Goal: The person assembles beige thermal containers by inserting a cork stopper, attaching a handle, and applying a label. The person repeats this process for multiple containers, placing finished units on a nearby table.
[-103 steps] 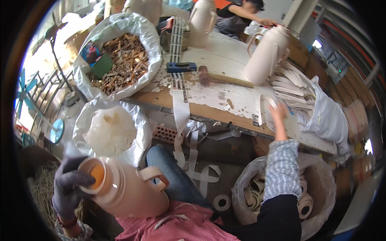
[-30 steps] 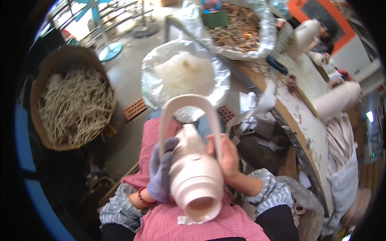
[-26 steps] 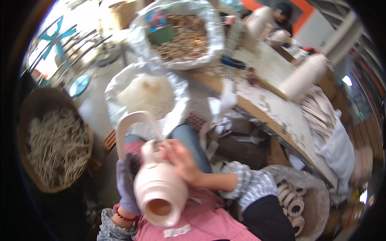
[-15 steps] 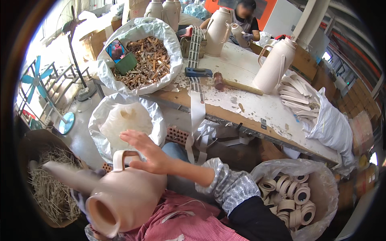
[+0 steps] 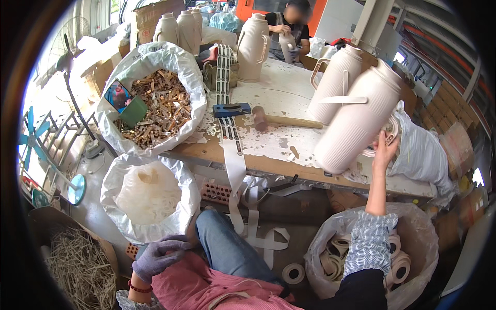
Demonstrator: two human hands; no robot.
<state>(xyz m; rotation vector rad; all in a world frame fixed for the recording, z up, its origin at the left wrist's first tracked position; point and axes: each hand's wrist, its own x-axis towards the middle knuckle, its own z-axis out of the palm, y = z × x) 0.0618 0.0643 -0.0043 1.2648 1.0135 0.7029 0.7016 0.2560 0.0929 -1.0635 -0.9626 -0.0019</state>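
My bare right hand (image 5: pixel 383 150) grips the handle of a pale pink ribbed jug (image 5: pixel 359 116). The jug leans to the right, its base at the front edge of the table and its carrying arm sticking out sideways. Just behind it stands a similar jug (image 5: pixel 336 80). Over my lap, by the pink apron (image 5: pixel 206 281), lies my left hand (image 5: pixel 161 256) in a grey-purple glove, holding nothing, its fingers loosely extended.
The worn white table (image 5: pixel 279 139) carries a mallet (image 5: pixel 289 121), a blue tool (image 5: pixel 231 110) with a strip of metal pieces, and more jugs (image 5: pixel 253 49). White sacks (image 5: pixel 155 54), a bag of rings (image 5: pixel 320 258) and a box of thin sticks (image 5: pixel 77 263) surround me. A person (image 5: pixel 289 31) works across.
The jug has gone from my lap up to the table on the right, carried by my right hand. My left hand has come away from it and now lies on my lap.
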